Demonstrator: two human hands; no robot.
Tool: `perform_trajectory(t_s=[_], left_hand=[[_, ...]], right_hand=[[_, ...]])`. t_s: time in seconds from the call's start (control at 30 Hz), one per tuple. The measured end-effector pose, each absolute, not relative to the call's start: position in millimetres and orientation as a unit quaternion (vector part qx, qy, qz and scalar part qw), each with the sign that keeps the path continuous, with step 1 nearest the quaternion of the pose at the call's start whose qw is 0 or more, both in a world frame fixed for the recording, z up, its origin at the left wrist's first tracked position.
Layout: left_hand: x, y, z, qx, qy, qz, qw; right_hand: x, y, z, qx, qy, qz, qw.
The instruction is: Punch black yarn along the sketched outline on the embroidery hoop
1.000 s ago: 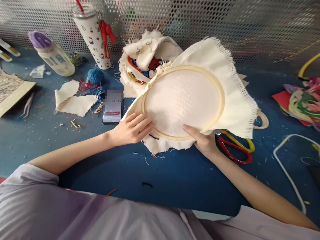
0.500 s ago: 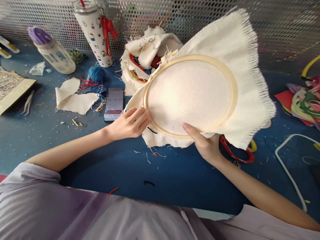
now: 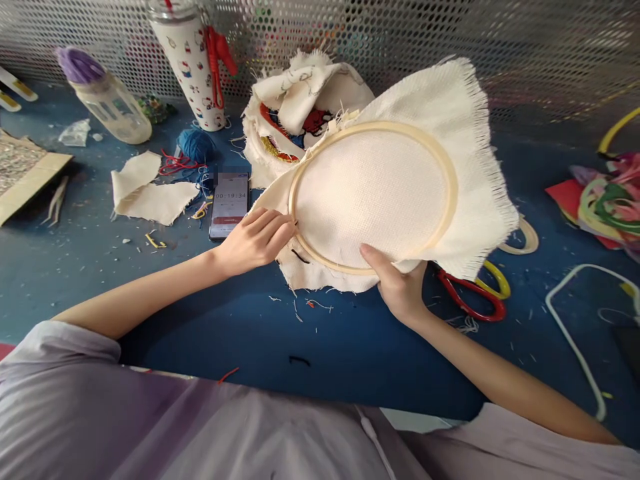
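A wooden embroidery hoop [image 3: 449,200] holds cream woven cloth [image 3: 370,193] stretched flat, tilted up above the table. Frayed cloth edges flare out past the hoop on the right. My left hand [image 3: 263,240] is closed at the hoop's left rim, fingers curled over the rim and the cloth there; its fingertips are partly hidden. My right hand [image 3: 400,283] grips the lower rim, thumb on the cloth's face and the other fingers hidden beneath. Red-and-yellow scissors [image 3: 473,298] lie beside my right hand, partly under the cloth.
Behind the hoop is a bundled embroidered cloth [image 3: 270,143]. On the left are a phone [image 3: 229,207] with a running timer, a cloth scrap [image 3: 153,193], blue yarn [image 3: 195,147], a tumbler [image 3: 187,73] and a bottle [image 3: 113,107]. A white cable [image 3: 570,333] and colourful ribbons [image 3: 607,207] lie right.
The hoop and its cloth have tipped, with the right side coming lower and leftward. More of the scissors and a pale ring now show. My right hand has shifted slightly left.
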State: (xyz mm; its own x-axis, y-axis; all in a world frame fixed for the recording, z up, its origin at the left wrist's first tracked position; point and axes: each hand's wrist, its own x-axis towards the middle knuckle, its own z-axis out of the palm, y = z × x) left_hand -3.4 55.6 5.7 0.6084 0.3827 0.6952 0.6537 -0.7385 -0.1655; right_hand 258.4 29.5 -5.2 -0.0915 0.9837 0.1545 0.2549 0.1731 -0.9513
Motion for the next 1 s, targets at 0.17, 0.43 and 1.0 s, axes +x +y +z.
perform_trajectory(t_s=[0.17, 0.43, 1.0], left_hand=[[-7, 53, 10, -0.859, -0.315, -0.351, 0.200], [-11, 54, 2, -0.878, -0.265, -0.240, 0.318], [4, 48, -2, -0.870, -0.271, -0.220, 0.349]], right_hand=[[251, 29, -4, -0.529, -0.575, 0.381, 0.494], [258, 28, -18, -0.538, -0.577, 0.396, 0.470], [254, 23, -10, -0.543, -0.575, 0.377, 0.483]])
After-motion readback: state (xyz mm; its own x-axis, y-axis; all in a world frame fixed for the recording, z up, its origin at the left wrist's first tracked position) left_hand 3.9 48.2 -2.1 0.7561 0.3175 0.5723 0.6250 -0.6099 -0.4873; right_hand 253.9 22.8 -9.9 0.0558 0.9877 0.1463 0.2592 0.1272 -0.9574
